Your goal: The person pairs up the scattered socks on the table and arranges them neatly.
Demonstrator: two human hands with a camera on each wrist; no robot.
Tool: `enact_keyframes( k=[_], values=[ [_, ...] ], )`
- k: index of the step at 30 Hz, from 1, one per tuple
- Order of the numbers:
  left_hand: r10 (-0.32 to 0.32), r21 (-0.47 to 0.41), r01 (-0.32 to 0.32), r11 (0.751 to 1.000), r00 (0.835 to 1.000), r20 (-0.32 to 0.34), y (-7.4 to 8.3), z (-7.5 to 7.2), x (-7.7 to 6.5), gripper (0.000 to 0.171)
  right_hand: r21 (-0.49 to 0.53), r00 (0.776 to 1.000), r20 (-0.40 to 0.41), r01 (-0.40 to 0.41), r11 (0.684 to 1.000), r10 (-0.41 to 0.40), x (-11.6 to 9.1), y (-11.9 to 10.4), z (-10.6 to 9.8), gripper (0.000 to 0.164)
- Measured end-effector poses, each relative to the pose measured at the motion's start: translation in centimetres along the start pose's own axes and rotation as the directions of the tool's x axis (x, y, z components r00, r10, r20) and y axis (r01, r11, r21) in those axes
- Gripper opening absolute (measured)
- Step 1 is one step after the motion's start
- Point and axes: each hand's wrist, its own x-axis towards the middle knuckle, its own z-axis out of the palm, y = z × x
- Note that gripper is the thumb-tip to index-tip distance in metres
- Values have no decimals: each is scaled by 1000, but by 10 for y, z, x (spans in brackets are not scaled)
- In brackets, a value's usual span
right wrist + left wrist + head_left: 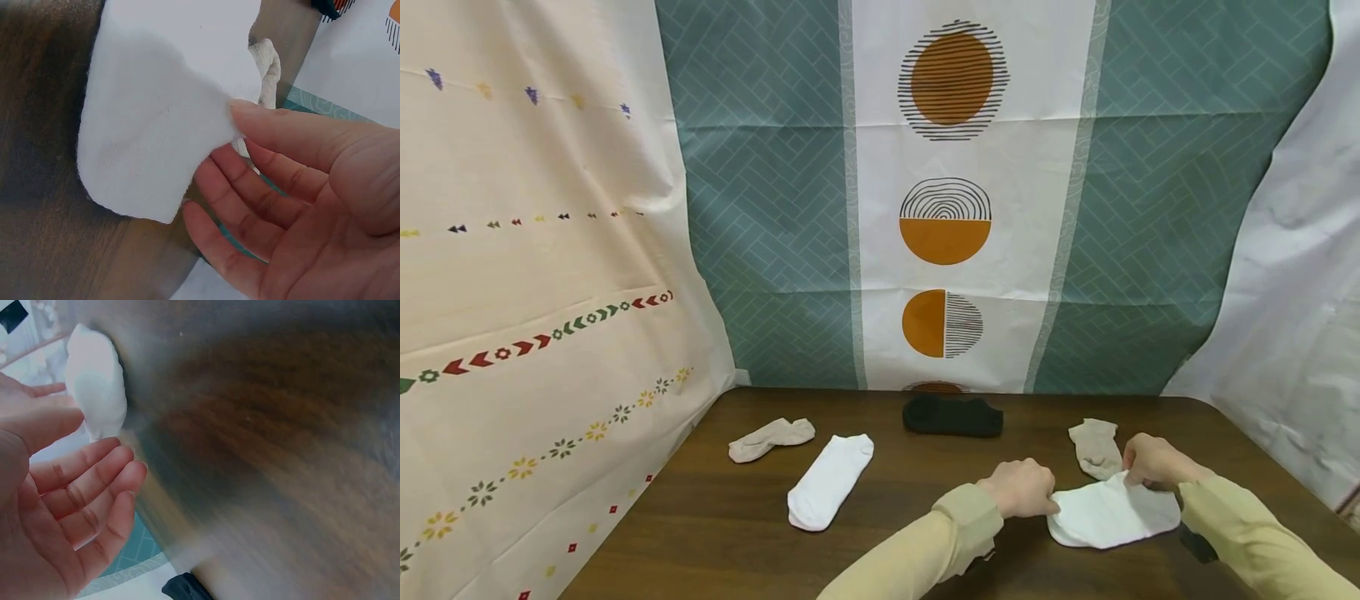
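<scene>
A white sock [1108, 512] lies flat on the right side of the brown table, between both hands. My right hand [1153, 461] pinches its far edge between thumb and fingers, and the right wrist view shows the thumb [275, 122] on top of the fabric. My left hand [1018, 487] is at the sock's left end, fingers loosely extended. In the left wrist view a gap shows between thumb and index finger, with the sock's end [97, 381] just beyond them. A beige sock [1096, 448] lies right behind the white one.
Another white sock [831, 482] and a crumpled beige sock [771, 439] lie on the left of the table [715, 517]. A black sock [952, 416] lies at the back edge. Patterned cloths [760, 208] hang behind and at both sides.
</scene>
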Motion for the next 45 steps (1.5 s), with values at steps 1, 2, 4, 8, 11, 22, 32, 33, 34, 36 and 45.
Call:
enact_keyframes(
  k=[1,2,4,8,11,22,32,33,34,36,45],
  values=[
    [0,4,0,1000,1000,-1,0,0,0,25,1,1000,-5,-3,1000,3,-1,-1,0,21],
    [1,4,-1,1000,1000,-1,1,1,0,24,-5,1000,-8,-5,1000,5,-2,-2,0,21],
    [1,-3,-1,1000,1000,-5,1,1,0,25,-12,999,-24,-24,1000,24,-5,-7,-1,21],
    [1,-35,-1,999,1000,-14,0,2,-1,28,-35,999,-34,-35,999,34,-10,-17,-4,21],
    [-4,-51,3,999,1000,-20,-1,2,-2,27,-20,998,-24,-57,998,56,-14,-22,-5,20],
    [-45,-117,43,992,999,-21,-12,-2,-6,12,38,999,-17,-41,998,42,-19,-32,-5,18],
    [-62,-170,56,984,998,-31,-26,-6,-11,8,42,1000,-4,-21,999,21,-17,-39,-6,17],
    [-60,-169,53,984,998,-35,-28,-7,-11,7,44,1000,-7,-21,999,21,-16,-40,-6,17],
    [-59,-173,52,984,998,-36,-30,-8,-12,7,43,1000,-11,-13,999,14,-16,-41,-7,16],
    [-60,-178,52,983,997,-41,-33,-9,-12,7,48,1000,-18,-12,999,13,-14,-43,-8,14],
    [-64,-211,51,976,996,-55,-47,-14,-17,9,107,1000,-25,-7,994,10,-9,-50,-9,12]
  ],
)
